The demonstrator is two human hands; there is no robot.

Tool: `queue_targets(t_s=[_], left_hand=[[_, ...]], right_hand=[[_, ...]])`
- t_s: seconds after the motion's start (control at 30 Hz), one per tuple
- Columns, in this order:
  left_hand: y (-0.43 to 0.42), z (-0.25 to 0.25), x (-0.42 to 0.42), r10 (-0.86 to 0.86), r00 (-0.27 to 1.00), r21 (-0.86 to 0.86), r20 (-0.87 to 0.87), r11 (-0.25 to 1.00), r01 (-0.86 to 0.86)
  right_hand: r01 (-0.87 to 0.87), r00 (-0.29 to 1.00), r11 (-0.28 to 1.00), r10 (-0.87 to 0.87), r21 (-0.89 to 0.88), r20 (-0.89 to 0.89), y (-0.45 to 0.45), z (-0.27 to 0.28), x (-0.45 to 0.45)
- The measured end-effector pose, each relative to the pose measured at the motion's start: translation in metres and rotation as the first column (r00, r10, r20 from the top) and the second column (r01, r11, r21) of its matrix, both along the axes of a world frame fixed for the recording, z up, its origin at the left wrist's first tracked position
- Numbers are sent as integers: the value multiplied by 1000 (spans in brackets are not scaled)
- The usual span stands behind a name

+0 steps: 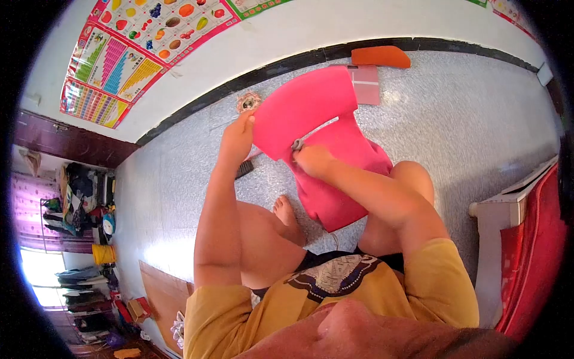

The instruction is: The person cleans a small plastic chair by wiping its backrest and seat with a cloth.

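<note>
Where the left grip [240,136], edge of pink item [348,143]

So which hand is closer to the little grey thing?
Right. The right hand is right at the little grey thing, fingers curled against it; the left hand is farther off, pinching an edge of the pink fabric.

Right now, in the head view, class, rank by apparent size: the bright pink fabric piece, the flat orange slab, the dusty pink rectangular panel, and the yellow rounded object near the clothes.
1. Bright pink fabric piece
2. Orange slab and rectangular panel: too alike to rank; the panel is partly covered
3. Yellow rounded object
</note>
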State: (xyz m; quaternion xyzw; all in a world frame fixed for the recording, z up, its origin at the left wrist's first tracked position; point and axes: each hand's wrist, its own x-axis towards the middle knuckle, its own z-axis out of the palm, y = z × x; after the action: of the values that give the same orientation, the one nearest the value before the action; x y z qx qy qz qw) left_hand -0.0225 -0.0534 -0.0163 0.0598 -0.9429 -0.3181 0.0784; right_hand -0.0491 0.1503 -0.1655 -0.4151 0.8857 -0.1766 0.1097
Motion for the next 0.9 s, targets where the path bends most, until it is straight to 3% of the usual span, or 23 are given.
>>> queue_targets(t_s=[0.03,0.13,0.23,0.3,0.43,0.53,0.63,0.7,0.73,0.83,0.9], left_hand=[[-1,-2,-1,2,1000,0,-12,1000,-2],[-7,-9,-4,0,1000,-12,-19,1000,0],[-7,-7,-6,-6,1000,-18,-3,1000,6],[-3,-2,-3,-15,1000,19,-13,1000,15],[-7,-10,-9,-36,997,23,-75,999,37],[-10,-21,-21,-49,987,-14,-155,999,47],[-12,-39,-46,-32,967,-75,-251,997,14],[-13,-41,-60,-6,961,-170,-275,985,-42],[-10,-40,-62,24,957,-105,-290,993,-57],[-7,-45,-75,62,939,46,-337,998,-50],[-4,-41,-73,70,938,53,-340,997,-55]], right_hand=[[-90,996,996,90,-1,3,-1,-2,3],[-120,991,991,117,-51,-69,3,-6,3],[89,993,996,-88,-1,-82,13,-6,-2],[241,953,970,-242,-27,-182,24,-21,-12],[538,819,839,-497,81,-288,59,-21,-45],[441,897,823,-421,358,-137,100,14,-57],[432,896,775,-429,462,-118,123,19,-52],[321,932,788,-362,525,-25,128,27,-43],[265,943,791,-332,551,24,129,31,-37],[215,973,807,-224,551,-51,126,6,-21],[397,917,836,-381,380,-119,124,-54,-40]])
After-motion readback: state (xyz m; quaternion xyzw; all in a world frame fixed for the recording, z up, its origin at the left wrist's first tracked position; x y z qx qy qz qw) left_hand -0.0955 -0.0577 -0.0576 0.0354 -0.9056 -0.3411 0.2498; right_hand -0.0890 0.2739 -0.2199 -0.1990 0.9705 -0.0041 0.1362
